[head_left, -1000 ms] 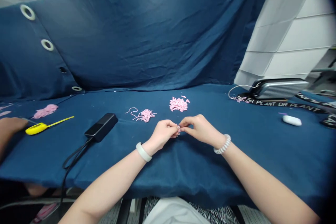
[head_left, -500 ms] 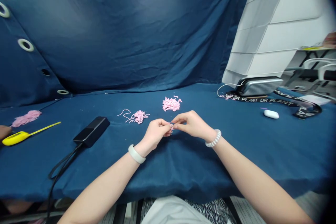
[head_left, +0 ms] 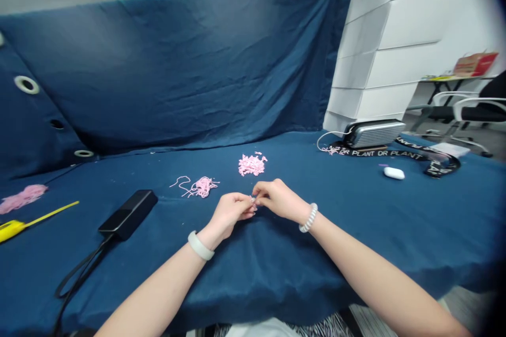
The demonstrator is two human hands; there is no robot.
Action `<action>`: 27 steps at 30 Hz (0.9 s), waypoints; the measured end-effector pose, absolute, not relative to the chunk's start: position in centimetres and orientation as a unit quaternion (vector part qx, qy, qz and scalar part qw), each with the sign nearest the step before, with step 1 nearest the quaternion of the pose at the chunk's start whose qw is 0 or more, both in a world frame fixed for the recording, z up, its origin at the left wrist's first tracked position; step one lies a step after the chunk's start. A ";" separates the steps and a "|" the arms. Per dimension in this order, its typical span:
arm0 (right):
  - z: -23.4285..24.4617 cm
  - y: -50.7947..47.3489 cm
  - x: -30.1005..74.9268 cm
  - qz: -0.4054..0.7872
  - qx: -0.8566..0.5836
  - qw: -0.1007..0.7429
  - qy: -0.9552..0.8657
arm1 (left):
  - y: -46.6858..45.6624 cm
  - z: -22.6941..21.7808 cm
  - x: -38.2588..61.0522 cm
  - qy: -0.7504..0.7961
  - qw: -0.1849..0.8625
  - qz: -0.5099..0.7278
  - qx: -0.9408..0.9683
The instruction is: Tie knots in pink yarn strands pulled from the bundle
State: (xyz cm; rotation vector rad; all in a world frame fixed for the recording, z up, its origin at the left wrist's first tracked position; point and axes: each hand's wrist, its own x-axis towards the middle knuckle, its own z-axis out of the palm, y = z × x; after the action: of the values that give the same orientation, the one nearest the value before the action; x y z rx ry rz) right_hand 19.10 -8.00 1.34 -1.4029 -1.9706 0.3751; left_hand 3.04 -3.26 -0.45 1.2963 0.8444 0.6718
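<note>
Reference landmark: the pile of pink pieces [head_left: 251, 165] on the blue cloth [head_left: 300, 274]. The small pink piece [head_left: 253, 200] is on the near side of the pile, at the fingertips where both hands meet; its outline is mostly hidden. The left hand [head_left: 229, 213] pinches it between thumb and index finger — digits pressed together. The right hand [head_left: 282, 200] closes thumb and forefinger on the same piece from the opposite side. The wearer's left wrist carries a pale bracelet [head_left: 200, 246]; the right carries a coiled band [head_left: 309, 218].

Left of the pile lies a tangle of pink yarn [head_left: 203, 187], one loose strand trailing outward. Farther left, and nearer the wearer, is a black box [head_left: 129, 214] with cables. Well right of the pile: a white case [head_left: 394, 173] and — beyond it — a ridged silver device [head_left: 375, 133].
</note>
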 end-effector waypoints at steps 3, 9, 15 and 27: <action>0.8 -7.7 19.0 0.091 -0.524 0.318 -0.784 | -3.1 -0.1 2.9 0.374 0.679 0.306 0.552; 0.5 -7.6 18.4 -0.031 -0.519 0.243 -0.819 | -3.0 1.1 2.6 0.388 0.701 0.311 0.511; 0.7 -7.7 18.4 -0.075 -0.519 0.166 -0.835 | -2.9 0.8 2.5 0.393 0.689 0.307 0.526; -0.4 -6.4 18.0 -0.095 -0.516 0.118 -0.843 | -2.1 0.4 2.1 0.398 0.709 0.275 0.513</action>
State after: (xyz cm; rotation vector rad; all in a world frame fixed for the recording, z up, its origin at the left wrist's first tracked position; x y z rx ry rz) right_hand 18.04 -6.38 -0.39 -1.5101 -2.4658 -0.2776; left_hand 2.12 -2.13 0.42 1.1396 0.8827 0.6108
